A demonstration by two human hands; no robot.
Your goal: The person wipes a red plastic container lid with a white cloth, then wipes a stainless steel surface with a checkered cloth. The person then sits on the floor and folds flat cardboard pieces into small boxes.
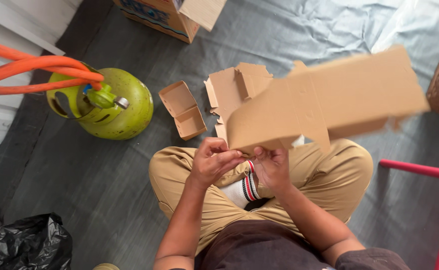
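Here, the left hand [213,161] and right hand [272,166] pinch the lower edge of a flat cardboard box blank [324,102], apparently blurred in motion, above crossed legs; a folded open box [183,109] and green gas cylinder [112,102] sit beyond.

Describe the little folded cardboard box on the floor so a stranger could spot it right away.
Start at the green gas cylinder on the dark floor mat. Just to its right lies the small open box, two shallow joined trays. The cardboard pieces beside it are still flat.
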